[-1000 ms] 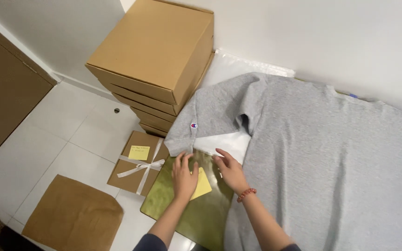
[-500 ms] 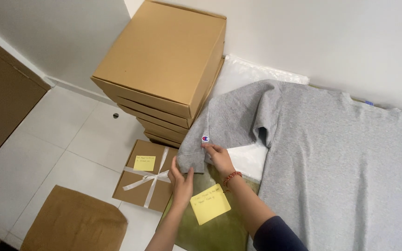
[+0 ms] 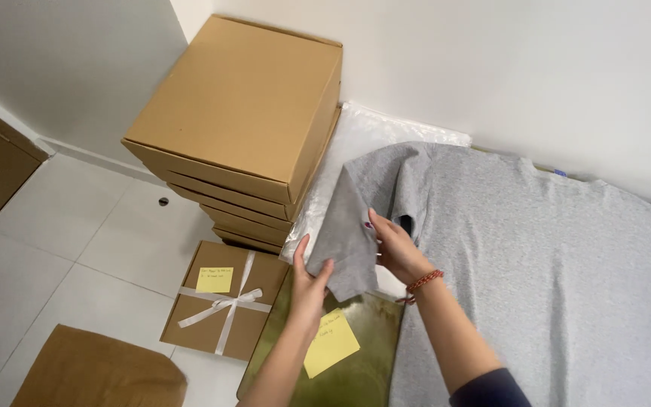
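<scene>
both hands, left hand (image 3: 309, 280) and right hand (image 3: 395, 247), fingers clasped on the grey sweatshirt's sleeve (image 3: 348, 237), above an olive-green sheet (image 3: 367, 354)

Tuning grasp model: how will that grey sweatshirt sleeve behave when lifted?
Probably floppy: the sleeve folds and droops between the left hand and right hand. Likely light, pinched by fingertips alone. Unlikely to slip; the knit looks matte.
</scene>
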